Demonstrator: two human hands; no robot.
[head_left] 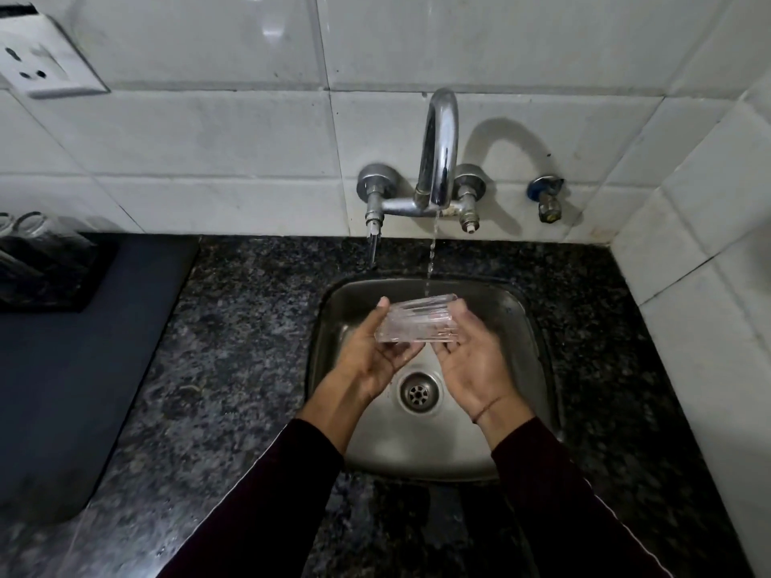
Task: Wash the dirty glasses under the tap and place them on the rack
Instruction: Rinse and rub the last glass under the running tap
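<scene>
**One glass held sideways under the running tap**

A single clear ribbed glass [417,321] lay on its side between the two hands, above the steel sink [530,323] and just under the thin stream of water [432,252] that fell from the curved tap [438,148]. Its long axis ran roughly left to right, tilted a little so that the right end sat higher and further back. Which end was the mouth could not be told with certainty; the left end looked like the thicker one.

The left hand [375,360] cupped the glass from below and from the left, palm up, its fingers curled round the left end with one fingertip showing above the glass. The right hand [471,360] held the right end in the same manner, palm up, fingers wrapped under and behind the glass. Both hands had hold of this one glass and nothing else.

The stream struck the glass near its upper right part. Under the hands one round drain [418,392] sat in the sink floor.

On the dark counter [233,327] far left stood a black rack [62,277] with two clear glasses [29,227] on it, dim and partly cut off by the frame edge. The tap had two side valves, and one separate small valve [548,198] was fixed to the tiled wall [208,139] to its right. One wall socket [41,56] was at the upper left.
</scene>
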